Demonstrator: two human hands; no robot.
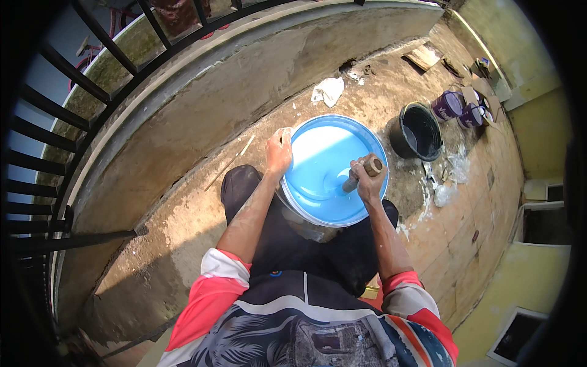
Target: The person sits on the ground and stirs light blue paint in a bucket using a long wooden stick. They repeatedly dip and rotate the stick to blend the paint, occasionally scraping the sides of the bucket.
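A bucket (316, 221) of blue liquid (313, 174) stands at frame centre. The left hand (279, 151) holds its left rim; the right hand (367, 178), right of centre, grips a thick stick (373, 164) dipped in the liquid.

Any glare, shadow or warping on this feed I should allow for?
Head view: fisheye bends the railing and low wall into arcs; head view: bright light bleaches part of the blue paint nearly white; head view: shadow darkens the lower-left floor; head view: left hand and right hand look fairly sharp.
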